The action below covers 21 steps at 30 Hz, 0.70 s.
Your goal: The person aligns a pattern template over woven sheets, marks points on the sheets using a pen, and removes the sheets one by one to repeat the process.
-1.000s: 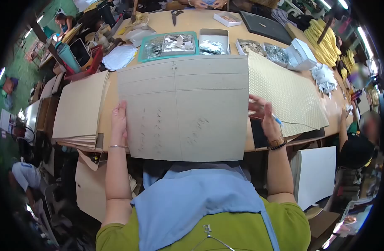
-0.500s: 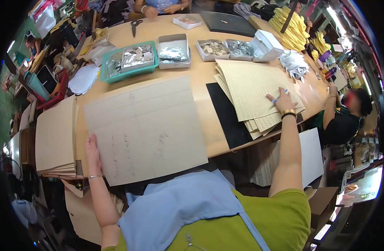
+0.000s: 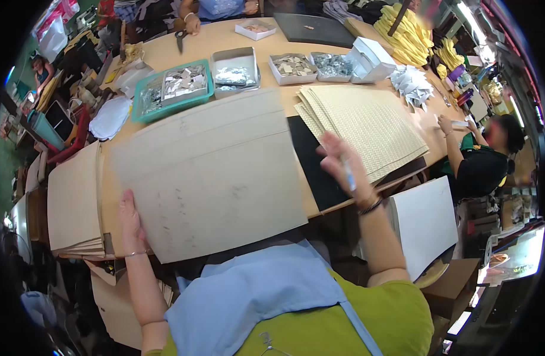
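Observation:
A large grey-brown cardboard sheet (image 3: pixel 225 190) with faint handwriting and ruled lines lies before me, its near edge over the table's front. My left hand (image 3: pixel 132 222) grips its left edge, fingers pointing away from me. Between the sheet and a stack of woven cream sheets (image 3: pixel 379 127), my right hand (image 3: pixel 348 166) is raised and blurred by motion. A slim blue-and-white pen (image 3: pixel 349 175) is tucked in that hand while some fingers spread apart. Under the woven stack a black mat (image 3: pixel 311 160) shows.
A green tray (image 3: pixel 143 116) and open boxes (image 3: pixel 292 77) of small pieces stand beyond the sheet. More board sheets (image 3: pixel 75 202) are stacked at left. White sheets (image 3: pixel 427 219) sit low at right. One co-worker (image 3: pixel 480 160) sits at right, another (image 3: pixel 219 9) across the table.
My right hand has lifted off the woven stack and moved left toward the cardboard sheet, still with the pen. My left hand stays at the sheet's left edge.

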Motion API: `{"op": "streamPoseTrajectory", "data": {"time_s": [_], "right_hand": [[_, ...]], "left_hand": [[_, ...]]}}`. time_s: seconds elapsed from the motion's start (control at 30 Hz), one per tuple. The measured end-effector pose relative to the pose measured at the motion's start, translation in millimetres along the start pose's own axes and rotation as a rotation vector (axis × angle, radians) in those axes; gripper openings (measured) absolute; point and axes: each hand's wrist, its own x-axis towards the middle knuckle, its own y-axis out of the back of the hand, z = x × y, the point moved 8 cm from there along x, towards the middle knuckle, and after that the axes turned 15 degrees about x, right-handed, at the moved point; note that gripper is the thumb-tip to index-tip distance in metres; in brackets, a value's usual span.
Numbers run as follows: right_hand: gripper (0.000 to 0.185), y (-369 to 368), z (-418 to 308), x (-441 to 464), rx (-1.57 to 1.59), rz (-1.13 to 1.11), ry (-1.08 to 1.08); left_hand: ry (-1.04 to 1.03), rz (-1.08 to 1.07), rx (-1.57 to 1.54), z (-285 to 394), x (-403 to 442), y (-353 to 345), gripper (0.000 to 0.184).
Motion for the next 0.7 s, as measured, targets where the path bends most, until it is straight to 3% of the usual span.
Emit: {"op": "streamPoseTrajectory", "data": {"time_s": [0.03,0.07,0.1,0.17,0.27,0.3,0.37,0.43,0.5,0.6,0.7], "right_hand": [[0.069,-28,11,-6,0.274,-0.019,-0.079],[0.064,-51,6,-13,0.342,0.005,-0.193],[0.055,-55,13,-15,0.056,-0.042,-0.199],[0.045,-74,25,-20,0.36,-0.046,-0.299],[0.028,-67,14,-25,0.31,0.168,-0.109],[0.023,-55,9,-29,0.309,0.277,-0.037],[0.017,-35,-7,-24,0.192,0.178,0.118],[0.015,-6,-19,-28,0.143,0.307,0.262],[0.016,-6,-50,-29,0.374,0.421,0.332],[0.016,8,-68,-34,0.446,0.491,0.4],[0.035,36,-58,-30,0.442,0.429,0.398]], "left_hand": [[-0.027,0.004,-0.007,7,1,-4,0.047],[-0.028,0.05,0.032,7,5,-1,0.048],[-0.027,0.106,0.073,1,10,5,0.049],[-0.049,0.16,0.156,-14,23,19,0.05],[-0.043,0.141,0.421,2,37,29,0.048],[-0.24,-0.012,0.635,15,53,33,0.051],[-0.209,0.326,1.353,62,37,57,0.061],[-0.118,0.724,1.697,47,41,105,0.067],[0.008,0.805,1.86,38,36,128,0.072],[0.144,0.555,1.83,45,32,141,0.071],[0.196,0.412,1.776,48,31,142,0.058]]}}
